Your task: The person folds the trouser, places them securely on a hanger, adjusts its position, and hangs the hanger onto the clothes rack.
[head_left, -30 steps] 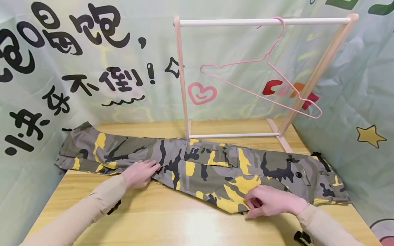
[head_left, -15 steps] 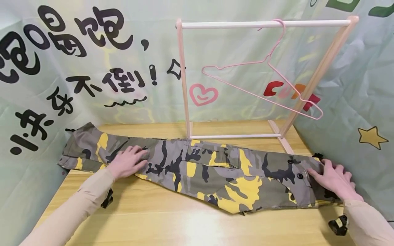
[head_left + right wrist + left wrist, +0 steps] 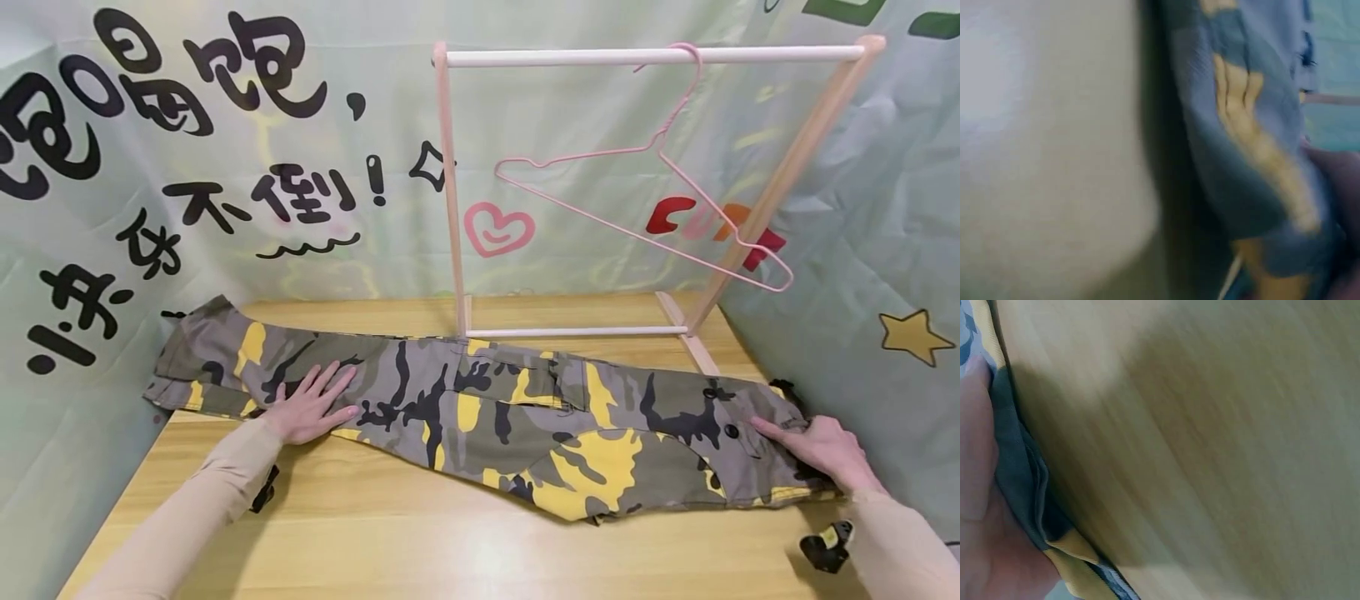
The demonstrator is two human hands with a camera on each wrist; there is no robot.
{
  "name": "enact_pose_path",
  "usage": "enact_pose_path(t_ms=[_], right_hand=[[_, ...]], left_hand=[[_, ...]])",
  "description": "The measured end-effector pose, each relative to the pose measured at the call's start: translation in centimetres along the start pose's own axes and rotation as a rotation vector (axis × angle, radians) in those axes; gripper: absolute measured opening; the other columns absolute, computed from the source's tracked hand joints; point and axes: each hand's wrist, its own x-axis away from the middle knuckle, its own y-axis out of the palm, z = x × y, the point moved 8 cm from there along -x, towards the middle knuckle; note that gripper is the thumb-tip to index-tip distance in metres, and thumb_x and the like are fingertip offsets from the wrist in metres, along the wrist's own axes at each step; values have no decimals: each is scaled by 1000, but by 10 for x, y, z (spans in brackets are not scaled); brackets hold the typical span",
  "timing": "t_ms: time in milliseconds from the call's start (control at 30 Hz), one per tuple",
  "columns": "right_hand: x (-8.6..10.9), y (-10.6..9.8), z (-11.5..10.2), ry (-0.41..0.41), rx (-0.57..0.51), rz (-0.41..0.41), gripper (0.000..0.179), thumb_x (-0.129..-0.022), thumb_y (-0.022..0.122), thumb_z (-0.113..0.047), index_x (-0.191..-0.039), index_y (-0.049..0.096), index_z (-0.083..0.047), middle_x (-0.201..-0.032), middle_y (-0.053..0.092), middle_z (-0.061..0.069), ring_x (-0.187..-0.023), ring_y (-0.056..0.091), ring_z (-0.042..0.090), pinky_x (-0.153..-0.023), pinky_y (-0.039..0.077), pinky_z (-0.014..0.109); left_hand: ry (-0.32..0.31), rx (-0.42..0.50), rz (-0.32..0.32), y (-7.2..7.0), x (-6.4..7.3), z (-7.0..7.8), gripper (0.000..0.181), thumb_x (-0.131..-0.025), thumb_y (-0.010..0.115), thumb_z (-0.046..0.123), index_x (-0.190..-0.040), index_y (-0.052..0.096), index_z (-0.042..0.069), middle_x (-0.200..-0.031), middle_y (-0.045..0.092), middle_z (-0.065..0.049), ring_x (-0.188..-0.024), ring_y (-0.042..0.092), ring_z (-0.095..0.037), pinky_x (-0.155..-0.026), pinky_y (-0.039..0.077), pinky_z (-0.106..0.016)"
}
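Note:
Camouflage trousers [image 3: 517, 417] in grey, black and yellow lie folded lengthwise across the table, leg hems at the left and waist at the right. My left hand [image 3: 311, 407] rests with fingers spread on the lower leg; in the left wrist view its edge lies along the layered cloth edge [image 3: 1019, 462]. At the waist, my right hand [image 3: 825, 450] grips the waistband, thumb on top near a black button [image 3: 732, 431] and the other fingers hidden beyond the cloth. The right wrist view is blurred, with the waist cloth [image 3: 1241, 137] bulging above a dark shadow.
A small wooden rack [image 3: 795, 158] stands behind the trousers, its foot close to their back edge. From its white top rail [image 3: 540, 58] hangs a pink wire hanger [image 3: 600, 225]. Printed fabric walls [image 3: 885, 250] enclose the wooden table [image 3: 420, 533] at the back and sides.
My right hand has left the front edge of the trousers and moved right to the waistband, taking hold there. The left hand has slid left along the leg and flattened out.

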Motion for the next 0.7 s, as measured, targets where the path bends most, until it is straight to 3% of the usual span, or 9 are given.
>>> enact_pose_path(t_ms=[100,167,267,300,367,467,567,633,700], right_hand=[[7,-16,-13,-107,-99,135,97,-95,54,-62,-130,35,26,-129,38,52,-118,42,66,-93,43,69],[16,-31,-24,-191,-149,267,88,-96,59,-52,-138,33,20,-128,40,51,-111,48,61,-90,48,61],[30,-57,-35,-264,-222,439,52,-95,66,-43,-118,52,2,-96,63,19,-82,60,24,-69,49,35],[33,-64,-38,-277,-238,483,41,-95,67,-41,-108,53,-4,-84,60,3,-72,53,11,-60,43,28],[37,-77,-44,-275,-259,524,37,-95,67,-41,-101,50,-8,-75,50,-9,-64,42,3,-54,34,25],[37,-85,-52,-260,-201,518,52,-97,62,-43,-122,52,2,-94,64,11,-85,58,23,-69,47,36],[32,-84,-55,-253,-87,509,70,-98,58,-44,-130,42,16,-114,50,44,-101,50,56,-79,44,61],[28,-80,-53,-257,-33,514,68,-98,58,-45,-121,43,18,-113,46,47,-100,45,64,-77,40,65],[24,-77,-50,-255,-6,514,66,-98,58,-46,-112,44,17,-110,48,47,-98,45,65,-77,40,66]], left_hand=[[8,0,28,0,1,-2,77,-100,42,63,-163,17,25,-170,14,-13,-154,14,-46,-109,11,-84],[12,11,48,0,2,-4,75,-101,42,61,-162,17,25,-170,15,-13,-154,15,-45,-109,11,-83],[21,35,63,0,5,-6,70,-104,40,56,-162,19,24,-170,15,-12,-154,15,-44,-108,8,-85],[15,30,53,2,6,-7,69,-104,38,56,-162,18,25,-170,14,-11,-155,14,-43,-108,7,-85],[5,20,34,4,10,-11,66,-106,35,54,-162,17,26,-171,12,-10,-155,12,-43,-106,4,-87],[-13,-23,14,5,15,-17,63,-106,33,55,-162,18,29,-171,12,-8,-156,13,-41,-105,1,-88],[-9,-113,57,2,16,-21,61,-106,32,56,-161,22,32,-170,17,-7,-156,16,-39,-106,1,-87],[33,-219,134,-3,16,-17,59,-105,35,53,-160,27,31,-168,25,-7,-155,21,-36,-109,5,-85],[132,-333,273,-11,17,-5,54,-104,43,45,-155,39,26,-162,37,-9,-151,31,-35,-112,13,-81]])
